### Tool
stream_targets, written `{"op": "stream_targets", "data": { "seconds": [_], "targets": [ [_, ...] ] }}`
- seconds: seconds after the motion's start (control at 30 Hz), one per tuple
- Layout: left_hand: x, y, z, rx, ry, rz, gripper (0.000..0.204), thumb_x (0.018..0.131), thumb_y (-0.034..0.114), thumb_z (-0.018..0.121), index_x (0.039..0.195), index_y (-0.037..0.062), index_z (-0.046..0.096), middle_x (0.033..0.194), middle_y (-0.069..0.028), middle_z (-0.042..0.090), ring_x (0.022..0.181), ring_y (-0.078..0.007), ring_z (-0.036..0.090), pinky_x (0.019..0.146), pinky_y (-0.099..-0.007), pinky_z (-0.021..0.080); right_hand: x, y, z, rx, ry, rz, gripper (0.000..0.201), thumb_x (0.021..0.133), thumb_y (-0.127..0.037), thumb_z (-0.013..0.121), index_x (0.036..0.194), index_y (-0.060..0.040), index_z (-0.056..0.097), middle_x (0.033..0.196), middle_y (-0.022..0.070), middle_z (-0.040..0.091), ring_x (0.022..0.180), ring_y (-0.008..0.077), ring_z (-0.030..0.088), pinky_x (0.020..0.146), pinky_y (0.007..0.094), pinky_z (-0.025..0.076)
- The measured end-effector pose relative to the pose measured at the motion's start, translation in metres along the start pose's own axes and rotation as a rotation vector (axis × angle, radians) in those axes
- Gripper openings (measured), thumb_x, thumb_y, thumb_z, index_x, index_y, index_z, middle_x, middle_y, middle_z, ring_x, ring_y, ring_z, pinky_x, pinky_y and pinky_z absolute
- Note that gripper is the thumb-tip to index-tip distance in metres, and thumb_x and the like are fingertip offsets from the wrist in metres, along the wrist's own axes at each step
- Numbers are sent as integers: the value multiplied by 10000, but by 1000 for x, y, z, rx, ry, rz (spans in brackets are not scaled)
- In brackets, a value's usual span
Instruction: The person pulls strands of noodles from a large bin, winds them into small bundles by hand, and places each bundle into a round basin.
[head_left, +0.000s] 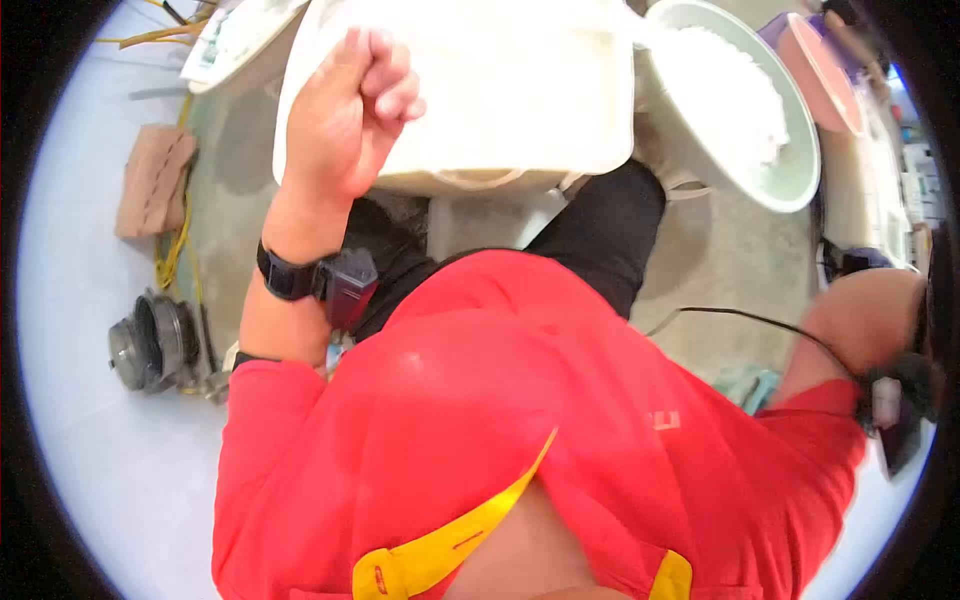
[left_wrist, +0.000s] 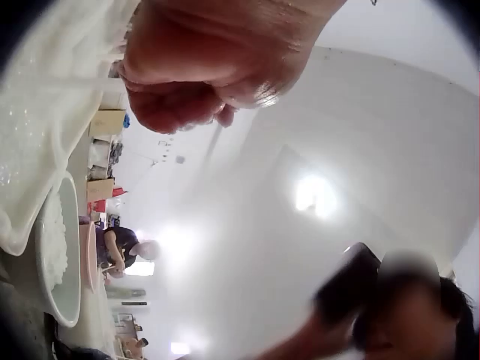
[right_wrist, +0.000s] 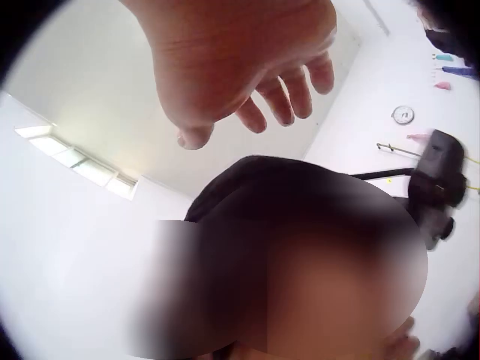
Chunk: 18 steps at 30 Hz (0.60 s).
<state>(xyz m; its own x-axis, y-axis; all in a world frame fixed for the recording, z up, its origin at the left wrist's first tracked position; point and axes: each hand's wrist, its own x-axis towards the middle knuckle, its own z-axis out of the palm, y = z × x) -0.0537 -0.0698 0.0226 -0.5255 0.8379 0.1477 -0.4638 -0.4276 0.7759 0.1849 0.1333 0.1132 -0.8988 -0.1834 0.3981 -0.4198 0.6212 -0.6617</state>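
My left hand is raised over the near left part of a large white tub, its fingers curled toward the palm and nothing visible in them. In the left wrist view the same hand shows from below, fingers folded in, skin shiny as if wet. The tub's rim is beside it there. My right arm is bent up at the far right of the head view, its hand hidden there. The right wrist view shows that right hand with fingers spread and slightly bent, above the wearer's head, holding nothing visible.
A pale green basin of white stuff stands right of the tub, with a pink basin beyond. At left are a white tray, a brown cardboard piece and a dark round device. Another person is farther back.
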Motion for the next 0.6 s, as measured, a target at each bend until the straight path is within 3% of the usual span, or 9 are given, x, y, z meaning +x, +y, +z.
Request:
{"op": "stream_targets", "data": {
  "seconds": [0.03,0.13,0.2,0.23,0.5,0.6],
  "targets": [
    [0,6,12,101,-11,54,214,966,265,381,852,100,455,665,40,296,593,-79,339,600,-235,335,-4,5,0,-1,10,20,320,775,-182,671,1039,-13,606,968,40,618,865,122,554,751,254,422],
    [2,12,3,85,-66,48,210,968,259,374,860,101,459,676,37,321,622,-87,359,644,-267,337,-12,27,-1,-13,13,114,311,780,-184,668,1034,-14,608,951,36,615,845,117,550,733,250,420],
    [-9,7,-5,-10,-181,49,216,962,276,384,930,99,503,780,-9,469,738,-120,484,715,-285,418,-13,43,7,-50,5,166,306,783,-185,666,1031,-15,609,939,34,613,832,114,547,722,246,418],
    [-5,5,-2,66,-5,46,207,966,258,378,870,100,471,683,36,331,621,-90,362,640,-266,338,-14,48,9,-71,14,178,303,784,-185,665,1029,-16,610,933,33,612,826,113,545,716,245,418],
    [-1,5,10,118,104,113,227,963,282,388,869,102,489,680,27,350,602,-108,381,605,-270,363,-13,87,20,-159,81,262,282,796,-189,658,1016,-19,615,887,24,605,775,101,534,671,232,412],
    [-1,12,20,117,115,153,214,977,260,352,872,108,458,677,31,317,592,-87,341,579,-240,315,-11,95,22,-175,97,289,274,800,-190,656,1011,-20,617,869,20,602,755,97,529,654,228,409]
  ]
}}
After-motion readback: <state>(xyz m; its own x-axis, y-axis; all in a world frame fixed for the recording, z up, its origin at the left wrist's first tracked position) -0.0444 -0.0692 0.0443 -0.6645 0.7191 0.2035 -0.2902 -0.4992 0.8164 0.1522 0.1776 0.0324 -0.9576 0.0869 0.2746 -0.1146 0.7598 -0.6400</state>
